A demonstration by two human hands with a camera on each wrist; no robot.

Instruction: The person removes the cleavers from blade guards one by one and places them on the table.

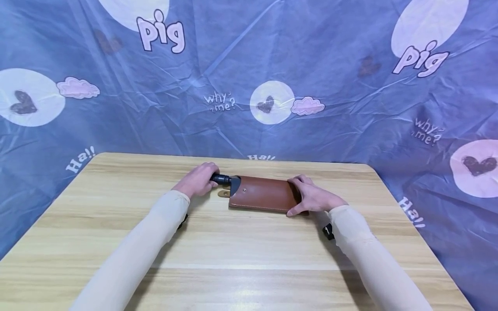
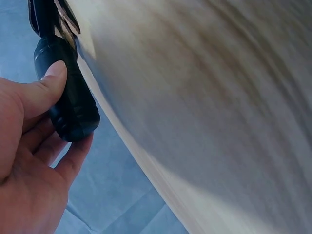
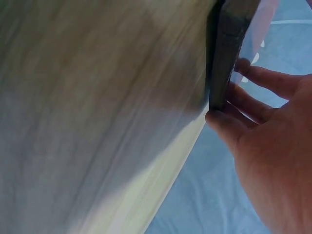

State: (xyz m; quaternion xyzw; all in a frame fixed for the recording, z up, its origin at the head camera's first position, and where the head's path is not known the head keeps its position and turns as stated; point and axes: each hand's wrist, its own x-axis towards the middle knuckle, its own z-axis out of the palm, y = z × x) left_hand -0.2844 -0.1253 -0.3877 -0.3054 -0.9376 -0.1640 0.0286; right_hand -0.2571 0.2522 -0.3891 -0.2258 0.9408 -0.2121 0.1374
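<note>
A wide brown leather sheath (image 1: pixel 268 194) lies flat near the far side of the table, a small snap on its left part. From its left end sticks out the black ribbed handle (image 2: pixel 68 92) of a cleaver-like knife, with a dark bit of blade showing at the sheath's mouth; the rest of the blade is hidden. My left hand (image 1: pixel 198 179) grips the handle, thumb on top and fingers beneath. At the sheath's right end my right hand (image 1: pixel 313 196) holds it across its width, thumb at the near edge and fingers at the far edge.
A tan strap tab (image 1: pixel 223 193) with a hole juts from the sheath's left end. The light wooden table (image 1: pixel 241 276) has its far edge just behind the hands. Behind it hangs a blue printed cloth (image 1: pixel 233 129).
</note>
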